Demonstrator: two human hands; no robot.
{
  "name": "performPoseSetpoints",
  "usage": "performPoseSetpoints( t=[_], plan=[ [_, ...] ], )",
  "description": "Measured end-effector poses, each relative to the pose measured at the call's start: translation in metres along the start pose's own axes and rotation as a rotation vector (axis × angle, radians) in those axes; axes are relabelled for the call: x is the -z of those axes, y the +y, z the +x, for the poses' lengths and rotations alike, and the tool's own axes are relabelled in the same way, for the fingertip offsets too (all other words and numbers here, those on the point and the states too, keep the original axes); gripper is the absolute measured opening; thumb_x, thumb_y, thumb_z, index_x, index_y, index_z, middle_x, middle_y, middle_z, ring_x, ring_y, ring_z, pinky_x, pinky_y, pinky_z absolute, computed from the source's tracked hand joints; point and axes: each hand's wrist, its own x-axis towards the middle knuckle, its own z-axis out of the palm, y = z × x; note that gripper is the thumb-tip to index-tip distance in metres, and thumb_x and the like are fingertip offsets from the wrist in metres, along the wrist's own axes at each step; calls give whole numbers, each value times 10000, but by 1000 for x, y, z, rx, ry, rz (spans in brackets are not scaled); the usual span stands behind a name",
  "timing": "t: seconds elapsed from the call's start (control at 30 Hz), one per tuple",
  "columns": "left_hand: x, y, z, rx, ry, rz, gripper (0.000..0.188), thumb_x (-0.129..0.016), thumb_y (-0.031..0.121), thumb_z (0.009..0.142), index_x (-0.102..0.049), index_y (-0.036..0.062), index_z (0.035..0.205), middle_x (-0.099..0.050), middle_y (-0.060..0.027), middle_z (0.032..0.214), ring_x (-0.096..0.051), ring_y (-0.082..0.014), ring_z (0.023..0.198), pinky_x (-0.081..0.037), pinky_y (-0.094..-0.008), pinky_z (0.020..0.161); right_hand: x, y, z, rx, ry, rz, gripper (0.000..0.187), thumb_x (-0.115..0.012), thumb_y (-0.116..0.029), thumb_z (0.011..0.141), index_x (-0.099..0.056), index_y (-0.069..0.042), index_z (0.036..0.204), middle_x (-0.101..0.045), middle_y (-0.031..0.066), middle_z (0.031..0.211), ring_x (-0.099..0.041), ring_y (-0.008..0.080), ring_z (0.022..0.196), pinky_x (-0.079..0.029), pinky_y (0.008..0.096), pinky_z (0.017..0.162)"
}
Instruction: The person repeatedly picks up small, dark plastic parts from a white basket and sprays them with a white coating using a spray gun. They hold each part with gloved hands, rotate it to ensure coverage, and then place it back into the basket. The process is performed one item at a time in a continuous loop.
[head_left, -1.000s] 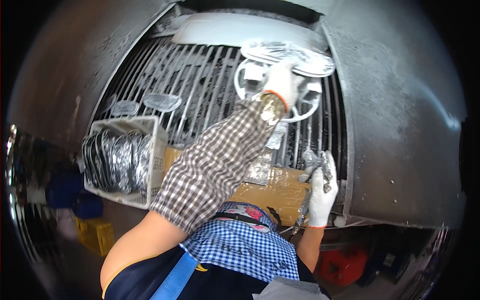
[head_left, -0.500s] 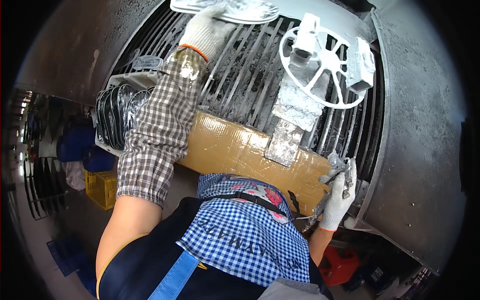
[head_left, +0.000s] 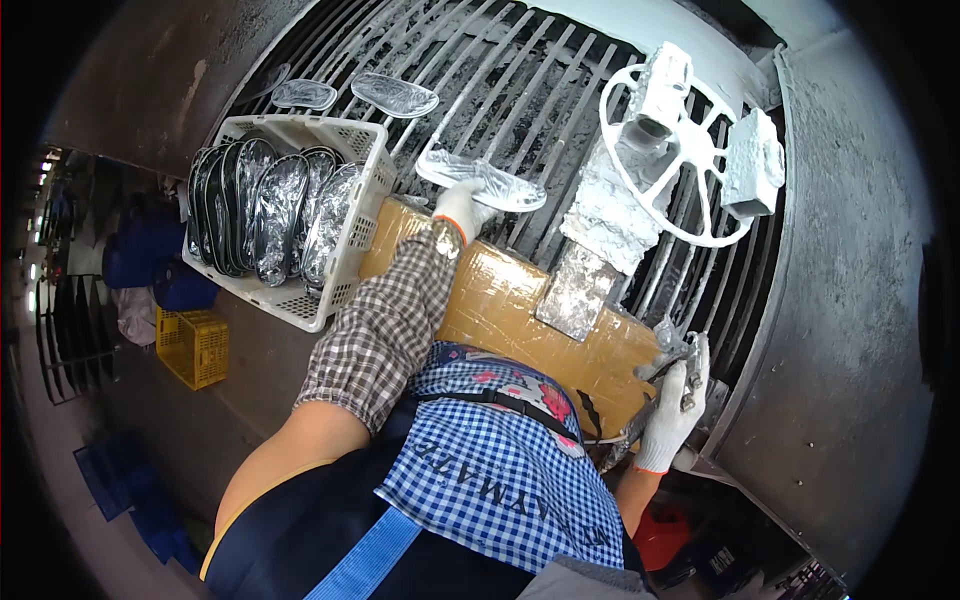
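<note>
My left hand (head_left: 463, 210), in a white knit glove, is closed on the near edge of an oblong shoe sole (head_left: 485, 182) with a white rim and a shiny clear film on top. The sole is level with the slatted metal rack (head_left: 500, 100), near its front. My right hand (head_left: 672, 420), also gloved, is wrapped around a metal spray gun (head_left: 692, 372) at the right front; part of the gun is hidden by the fingers. Two similar film-covered pieces, a nearer one (head_left: 395, 95) and a smaller one (head_left: 304, 94), lie on the rack at the back left.
A white plastic crate (head_left: 345, 290) at the left holds several film-wrapped dark soles. A white-crusted wheel (head_left: 655, 185) with blocks stands over the rack. Taped brown cardboard (head_left: 490, 290) lines the front. Metal walls rise at both sides; a yellow crate (head_left: 192, 348) stands on the floor.
My left hand has drawn the sole back from the rack's far side toward me. The crate and a sole behind my forearm are now uncovered. My right hand keeps its grip, almost still.
</note>
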Motion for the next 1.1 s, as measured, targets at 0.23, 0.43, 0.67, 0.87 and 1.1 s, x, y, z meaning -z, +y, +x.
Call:
performPoseSetpoints(
  t=[0.23,0.43,0.67,0.87,1.1],
  plan=[
    [-2,-1,17,-26,-74,-29,392,-576,17,1016,-533,-42,1401,-656,-234,1353,-696,-384,1199,-596,-593,1027,-1,2,-1,-51,-34,78,543,-562,-177,1108,-452,12,1604,-700,68,1086,-659,121,883,-535,282,815],
    [9,27,36,-205,53,-6,456,-647,259,1050,-559,41,1441,-638,-239,1431,-627,-363,1319,-564,-435,980,-8,-2,4,33,-51,18,545,-552,-193,1115,-445,7,1611,-701,69,1079,-664,126,889,-544,289,799],
    [-6,9,-81,21,-1,544,311,-692,229,1004,-616,73,1262,-685,-96,1104,-685,-266,1003,-586,-419,872,-7,9,-2,-30,-59,39,536,-562,-186,1119,-452,9,1606,-698,63,1094,-647,113,872,-535,281,778],
    [-22,61,-179,-128,-157,563,403,-757,192,979,-646,35,1332,-775,-98,1099,-740,-207,952,-591,-344,852,0,33,11,89,-53,-93,532,-546,-167,1128,-441,9,1619,-617,108,1459,-608,145,1183,-491,280,980],
    [-1,145,-229,-530,-28,708,374,-756,125,962,-667,-22,1294,-759,-73,985,-712,-150,818,-578,-274,744,-2,29,14,8,-110,-44,554,-543,-170,1117,-428,41,1616,-559,167,1552,-558,233,1363,-418,372,1163]
  ],
)
